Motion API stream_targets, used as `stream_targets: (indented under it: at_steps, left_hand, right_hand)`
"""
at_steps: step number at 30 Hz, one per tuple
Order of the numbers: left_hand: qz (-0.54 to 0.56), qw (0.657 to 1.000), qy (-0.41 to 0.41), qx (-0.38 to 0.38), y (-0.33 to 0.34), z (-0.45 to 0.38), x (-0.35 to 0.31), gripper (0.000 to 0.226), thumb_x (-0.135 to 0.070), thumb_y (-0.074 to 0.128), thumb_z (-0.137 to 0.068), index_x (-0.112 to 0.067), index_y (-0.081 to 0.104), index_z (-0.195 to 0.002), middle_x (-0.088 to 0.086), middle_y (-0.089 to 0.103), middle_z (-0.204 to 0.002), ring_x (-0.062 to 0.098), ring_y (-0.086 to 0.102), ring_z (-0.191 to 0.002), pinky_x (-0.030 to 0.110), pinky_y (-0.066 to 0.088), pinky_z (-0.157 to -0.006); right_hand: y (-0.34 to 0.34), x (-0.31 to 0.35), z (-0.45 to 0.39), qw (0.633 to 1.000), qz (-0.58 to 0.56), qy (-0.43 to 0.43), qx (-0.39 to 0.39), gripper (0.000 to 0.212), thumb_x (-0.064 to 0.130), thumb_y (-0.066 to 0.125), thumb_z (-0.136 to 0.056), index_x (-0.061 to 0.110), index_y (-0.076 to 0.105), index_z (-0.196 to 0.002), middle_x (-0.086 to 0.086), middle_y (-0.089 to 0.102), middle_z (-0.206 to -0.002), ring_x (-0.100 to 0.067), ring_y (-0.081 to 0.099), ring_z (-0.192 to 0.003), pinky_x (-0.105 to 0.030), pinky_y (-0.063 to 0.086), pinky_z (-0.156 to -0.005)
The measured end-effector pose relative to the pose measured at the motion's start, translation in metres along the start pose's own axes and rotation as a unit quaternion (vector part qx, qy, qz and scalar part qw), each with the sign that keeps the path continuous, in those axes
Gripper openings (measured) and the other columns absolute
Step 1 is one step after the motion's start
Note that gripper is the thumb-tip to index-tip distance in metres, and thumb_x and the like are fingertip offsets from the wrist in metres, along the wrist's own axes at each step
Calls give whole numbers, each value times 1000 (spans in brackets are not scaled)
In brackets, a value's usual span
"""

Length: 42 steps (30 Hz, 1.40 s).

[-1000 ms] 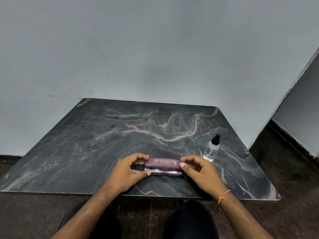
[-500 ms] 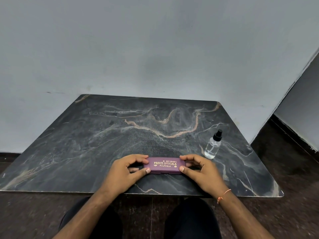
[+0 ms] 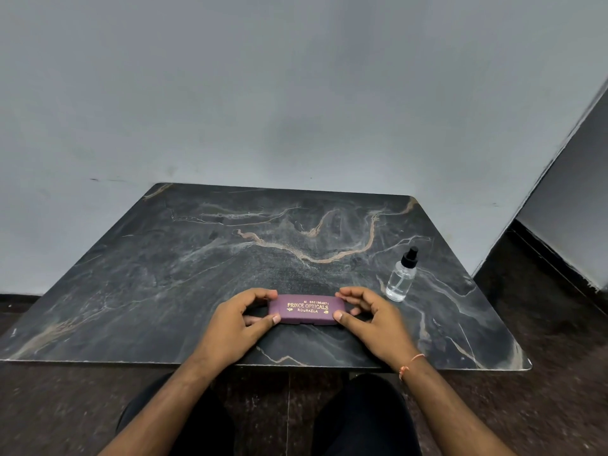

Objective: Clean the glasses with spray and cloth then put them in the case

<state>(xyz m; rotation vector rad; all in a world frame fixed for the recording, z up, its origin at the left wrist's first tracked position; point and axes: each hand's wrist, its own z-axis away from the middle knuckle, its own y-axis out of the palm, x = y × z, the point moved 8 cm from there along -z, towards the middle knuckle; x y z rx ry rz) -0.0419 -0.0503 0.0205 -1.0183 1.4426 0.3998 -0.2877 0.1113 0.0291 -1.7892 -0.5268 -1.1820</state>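
One purple case, lid down, lies flat near the front edge of the marble table. Both forearms reach in from below. The left hand pinches its left end, fingers curled; the right hand pinches the right end likewise. One spray bottle stands upright just right.

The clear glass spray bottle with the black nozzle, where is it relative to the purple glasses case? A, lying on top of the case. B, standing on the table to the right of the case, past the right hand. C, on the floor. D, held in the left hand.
B: the clear glass spray bottle stands upright on the dark marble table, right of the purple glasses case and untouched.
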Motion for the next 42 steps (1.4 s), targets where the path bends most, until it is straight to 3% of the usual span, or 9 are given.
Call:
stream_targets:
  at_steps: [5, 11, 16, 21, 25, 30, 34, 39, 42]
  left_hand:
    - [-11, 1000, 11, -2, -2, -3, -3, 41, -11, 91, -90, -36, 78, -120, -16, 75, -134, 9, 85, -84, 18, 66, -82]
    - [-38, 999, 28, -11, 0, -2, -15, 39, -11, 90, -91, -39, 78, -116, -13, 75, -136, 4, 84, -87, 15, 65, -80]
    - [-69, 996, 43, -34, -6, -2, -28, 32, -13, 89, -93, -36, 78, -113, -12, 76, -134, 1, 80, -90, 13, 62, -78]
    - [-95, 993, 57, -50, -8, 2, -25, 26, -12, 88, -93, -19, 81, -117, -2, 77, -136, 11, 78, -113, 23, 66, -83]
    - [-125, 988, 73, -48, -7, 3, -31, 26, -18, 86, -96, -28, 79, -118, -8, 76, -139, 5, 77, -104, 34, 67, -87]
    - [-152, 979, 117, -66, -10, 6, -43, 33, -30, 87, -94, -29, 78, -125, -13, 73, -141, 8, 68, -129, 42, 57, -111]
    - [-180, 978, 95, -54, -14, 16, -43, 62, -52, 85, -88, -32, 66, -143, -14, 62, -155, 10, 56, -144, 45, 47, -123]
    - [-266, 957, 118, -17, -3, 10, -64, 96, -72, 67, -87, -26, 43, -168, -4, 42, -175, 24, 31, -167, 56, 34, -131]
    - [-316, 941, 119, -8, -1, 12, -59, 102, -76, 64, -91, -28, 29, -173, -7, 30, -181, 21, 20, -170, 44, 24, -136]
  right_hand:
    - [-1, -4, -1, 999, 38, -6, -10, 49, 63, 81, -75, 55, 72, -123, 8, 77, -100, -6, 71, -92, -36, 62, -99]
    - [-4, 4, -1, 997, 68, -20, -10, 43, 51, 83, -85, 52, 70, -126, 12, 79, -113, -2, 72, -99, -36, 60, -102]
    - [-5, 16, -4, 993, 113, -28, -25, 44, 53, 80, -89, 54, 67, -132, 15, 77, -101, 0, 72, -94, -34, 61, -97]
    - [2, 19, 1, 989, 135, -37, -38, 46, 48, 77, -93, 44, 67, -138, 15, 78, -113, -7, 70, -92, -38, 60, -98]
    - [5, 26, 8, 985, 160, -60, -38, 54, 49, 73, -95, 44, 56, -147, 47, 65, -122, -6, 67, -91, -36, 59, -98]
    - [-9, 33, 13, 985, 139, -78, -67, 63, 45, 73, -96, 42, 48, -153, 40, 59, -132, -7, 67, -92, -34, 61, -94]
    - [-4, 49, 20, 976, 173, -120, -49, 71, 59, 67, -94, 36, 44, -158, 24, 58, -138, -1, 60, -110, -25, 53, -93]
    - [3, 74, 11, 912, 362, -195, -1, 102, 76, 60, -91, 25, 22, -171, 6, 29, -175, -28, 33, -158, -58, 31, -126]
    - [20, 72, 7, 902, 388, -189, 34, 110, 86, 47, -92, 25, 6, -173, 8, 2, -182, -24, 6, -168, -71, 21, -127]
